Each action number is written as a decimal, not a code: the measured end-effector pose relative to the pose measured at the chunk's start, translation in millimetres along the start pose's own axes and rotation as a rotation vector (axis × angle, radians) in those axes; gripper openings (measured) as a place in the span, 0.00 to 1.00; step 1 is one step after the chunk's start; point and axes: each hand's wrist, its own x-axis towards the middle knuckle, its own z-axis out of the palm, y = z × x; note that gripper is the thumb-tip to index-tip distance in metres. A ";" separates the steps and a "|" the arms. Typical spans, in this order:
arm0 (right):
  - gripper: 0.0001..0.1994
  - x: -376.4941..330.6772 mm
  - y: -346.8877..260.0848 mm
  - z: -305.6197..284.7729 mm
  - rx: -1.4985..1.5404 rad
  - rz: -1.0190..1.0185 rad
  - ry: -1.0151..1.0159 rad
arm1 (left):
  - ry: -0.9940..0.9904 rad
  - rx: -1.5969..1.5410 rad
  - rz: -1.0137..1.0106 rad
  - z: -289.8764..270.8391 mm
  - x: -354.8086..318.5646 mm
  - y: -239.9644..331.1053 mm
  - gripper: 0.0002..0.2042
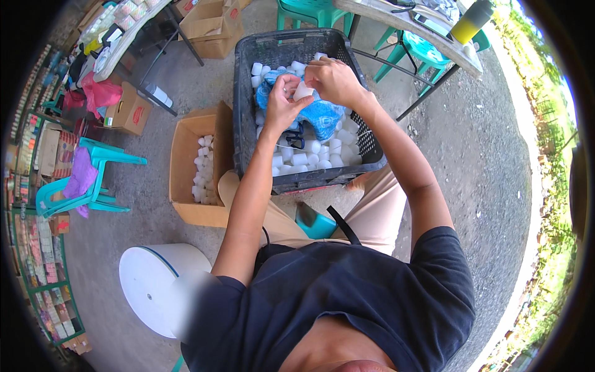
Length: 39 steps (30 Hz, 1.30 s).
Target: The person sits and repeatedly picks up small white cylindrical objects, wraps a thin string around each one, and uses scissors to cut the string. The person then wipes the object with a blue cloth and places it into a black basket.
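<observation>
Over the black plastic crate (245, 124), my left hand (284, 104) grips a small white cylindrical piece (302, 92) between thumb and fingers. My right hand (334, 80) is closed beside it, fingertips pinched at the piece's upper edge; whatever they hold is too small to make out. Below both hands a crumpled blue plastic bag (325, 121) lies on many similar white pieces (299, 159) that fill the crate. A dark blue object with loops (295, 137) rests among them, partly hidden by the bag.
Left of the crate, an open cardboard box (186, 214) contains more white pieces. A white round tub (145, 291) and a green plastic chair (93, 186) stand farther left. Tables (427, 31) and green stools (421, 49) are beyond the crate. Shelves (46, 279) line the left side.
</observation>
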 end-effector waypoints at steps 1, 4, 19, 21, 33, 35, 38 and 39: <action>0.04 -1.0 -5.5 -1.2 -0.060 0.010 0.019 | 0.010 -0.025 -0.009 -1.3 -0.3 -0.7 0.23; 0.05 -0.6 -6.0 -3.3 0.051 0.202 0.177 | 0.038 -0.067 -0.004 -4.1 0.0 -2.6 0.16; 0.05 -25.7 -35.8 9.9 0.197 0.150 0.308 | -0.011 -0.160 -0.169 -5.5 -0.4 7.1 0.09; 0.05 -27.9 -33.9 12.9 0.260 0.208 0.331 | -0.044 -0.153 -0.123 -1.8 -1.0 6.7 0.08; 0.05 -31.3 -41.8 35.3 0.628 0.488 0.439 | 0.008 0.052 0.035 1.0 -1.7 4.0 0.09; 0.06 -32.3 -42.4 38.4 0.698 0.531 0.406 | 0.036 0.093 0.092 -0.2 -3.5 2.6 0.09; 0.07 -35.5 -40.5 47.3 0.715 0.589 0.328 | 0.086 0.095 0.162 2.2 -2.2 2.2 0.09; 0.07 -37.2 -39.0 51.0 0.873 0.627 0.326 | 0.103 0.053 0.164 4.7 -2.7 2.2 0.08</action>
